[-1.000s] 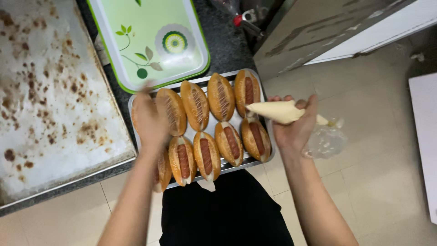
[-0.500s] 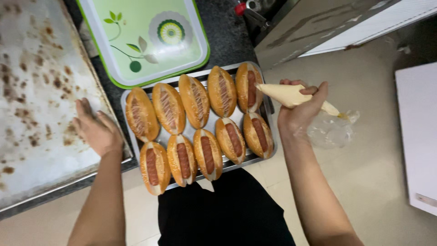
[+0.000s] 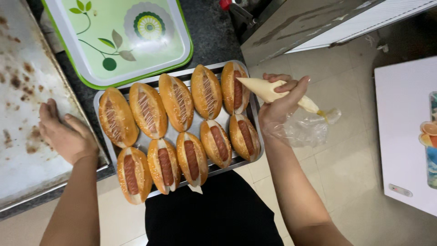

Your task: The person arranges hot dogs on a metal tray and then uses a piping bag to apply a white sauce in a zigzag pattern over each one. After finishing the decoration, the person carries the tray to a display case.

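A metal tray point(image 3: 199, 129) holds two rows of sausage buns point(image 3: 176, 102); those in the far row carry white sauce stripes, and those in the near row point(image 3: 192, 157) show bare sausages. My right hand point(image 3: 278, 107) grips a cream-filled piping bag point(image 3: 267, 89) at the tray's right end, its tip pointing left at the far-right bun point(image 3: 235, 87). The bag's loose plastic tail point(image 3: 306, 129) hangs to the right. My left hand point(image 3: 66, 134) rests flat on a large stained baking sheet point(image 3: 26, 118) left of the tray, holding nothing.
A green and white serving tray point(image 3: 123, 38) with a leaf pattern lies beyond the buns on the dark counter point(image 3: 213, 32). A white appliance point(image 3: 405, 132) stands at the right over a tiled floor point(image 3: 346, 173). My dark apron point(image 3: 209, 214) is below the tray.
My left hand left the buns and moved left onto the stained baking sheet. The right hand with the piping bag stays by the tray's right end.
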